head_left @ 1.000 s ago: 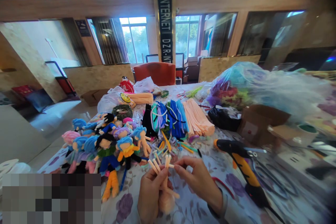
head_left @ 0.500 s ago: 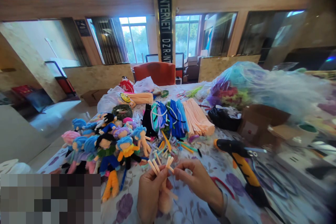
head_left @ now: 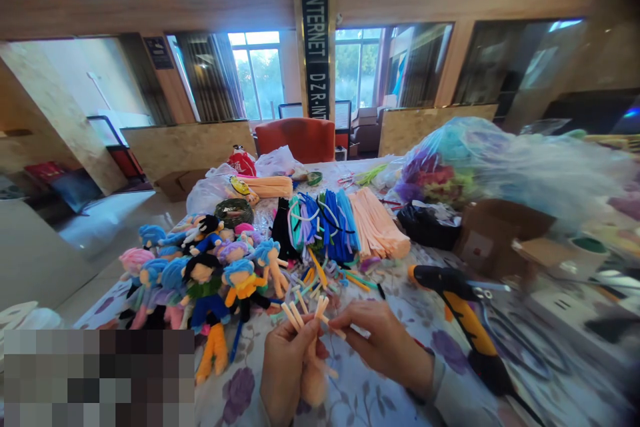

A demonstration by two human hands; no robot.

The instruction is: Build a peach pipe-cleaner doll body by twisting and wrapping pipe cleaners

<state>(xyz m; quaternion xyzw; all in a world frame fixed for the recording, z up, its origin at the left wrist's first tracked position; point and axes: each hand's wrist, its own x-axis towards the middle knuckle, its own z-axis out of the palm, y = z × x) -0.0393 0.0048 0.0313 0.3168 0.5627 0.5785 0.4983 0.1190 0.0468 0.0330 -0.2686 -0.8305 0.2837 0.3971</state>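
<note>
My left hand (head_left: 286,368) is closed around a peach pipe-cleaner doll body (head_left: 314,381), its rounded fuzzy end hanging below the fingers. Several peach stems stick up above the left thumb. With thumb and fingertips my right hand (head_left: 389,350) pinches one peach pipe cleaner (head_left: 337,330) that slants out to the right of the bunch. Just beyond both hands lie loose offcuts (head_left: 317,273) of coloured pipe cleaners. To the left is a pile of finished-looking pipe-cleaner dolls (head_left: 203,273) with blue, black and pink hair.
Bundles of blue pipe cleaners (head_left: 327,227) and peach pipe cleaners (head_left: 377,223) lie farther back. A yellow-black glue gun (head_left: 470,327) with its cord rests at right, near a cardboard box (head_left: 500,233) and large plastic bags (head_left: 525,160). Green wire (head_left: 234,212) sits coiled behind the dolls.
My right hand has moved slightly right, drawing the pinched pipe cleaner outward so more of it shows. My left hand keeps its hold in nearly the same place.
</note>
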